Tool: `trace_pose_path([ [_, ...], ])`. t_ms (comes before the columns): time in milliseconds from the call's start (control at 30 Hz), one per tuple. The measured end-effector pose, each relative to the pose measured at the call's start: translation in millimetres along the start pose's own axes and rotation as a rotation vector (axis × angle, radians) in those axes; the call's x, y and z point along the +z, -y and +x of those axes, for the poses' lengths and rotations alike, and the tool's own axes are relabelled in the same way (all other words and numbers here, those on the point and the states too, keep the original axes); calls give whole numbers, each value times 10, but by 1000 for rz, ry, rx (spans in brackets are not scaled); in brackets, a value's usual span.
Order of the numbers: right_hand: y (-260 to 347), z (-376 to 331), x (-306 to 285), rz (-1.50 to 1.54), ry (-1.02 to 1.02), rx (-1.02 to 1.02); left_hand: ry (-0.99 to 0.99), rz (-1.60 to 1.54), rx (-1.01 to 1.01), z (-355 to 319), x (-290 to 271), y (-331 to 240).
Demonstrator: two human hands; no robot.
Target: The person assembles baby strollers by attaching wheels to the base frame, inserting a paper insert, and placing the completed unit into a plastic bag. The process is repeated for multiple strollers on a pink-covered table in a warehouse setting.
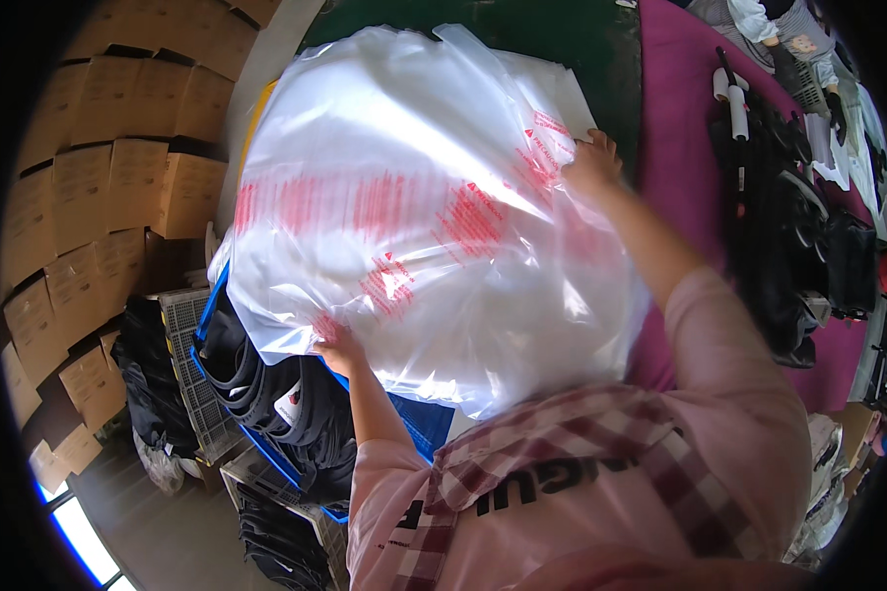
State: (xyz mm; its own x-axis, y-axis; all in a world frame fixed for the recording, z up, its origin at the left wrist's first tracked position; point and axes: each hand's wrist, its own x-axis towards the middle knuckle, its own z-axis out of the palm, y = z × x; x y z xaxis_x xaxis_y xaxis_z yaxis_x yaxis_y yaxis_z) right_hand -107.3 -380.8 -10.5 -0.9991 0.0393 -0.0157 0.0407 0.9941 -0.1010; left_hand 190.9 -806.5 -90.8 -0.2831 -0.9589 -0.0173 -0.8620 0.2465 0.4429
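A large stack of clear plastic bags with red printing spreads out in front of me, glossy and creased. Its near-left edge is gripped by my left hand, the fingers closed on the plastic and partly covered by it. At the far-right side, my right hand has its fingers curled around the edge of the same stack. The bags hide most of what lies beneath them.
Cardboard boxes are piled at the left. A blue-rimmed bin holds black strap-like items, beside grey plastic crates. On the right, a purple cloth carries black goods. A dark green surface lies beyond.
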Motion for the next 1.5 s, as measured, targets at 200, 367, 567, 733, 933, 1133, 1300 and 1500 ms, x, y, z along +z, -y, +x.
trace_pose_path([
  [200, -303, 190, 73, 219, 145, -31, 0, 60, 77, 21, -37, -98],
  [367, -1026, 288, 71, 325, -29, 43, 74, 83, 116, -65, -94, -343],
  [567, -2137, 466, 209, 154, -85, 225, 145, 3, 161, -413, 242, -1150],
  [733, -2518, 419, -17, 226, -164, 282, 156, -21, 208, -487, 616, -1739],
  [933, -2739, 691, 461, 277, -152, 259, 79, -49, 86, -306, 621, -1437],
  [1133, -2287, 274, 324, 541, -96, 298, -195, -30, 419, -181, -89, -1407],
  [1300, -2841, -539, 730, 322, -99, 336, 285, 145, 939, -1725, -209, -1416],
  [1500, -2283, -1363, 58, 410, 231, 238, 367, 439, 1094, -1492, 446, -957],
])
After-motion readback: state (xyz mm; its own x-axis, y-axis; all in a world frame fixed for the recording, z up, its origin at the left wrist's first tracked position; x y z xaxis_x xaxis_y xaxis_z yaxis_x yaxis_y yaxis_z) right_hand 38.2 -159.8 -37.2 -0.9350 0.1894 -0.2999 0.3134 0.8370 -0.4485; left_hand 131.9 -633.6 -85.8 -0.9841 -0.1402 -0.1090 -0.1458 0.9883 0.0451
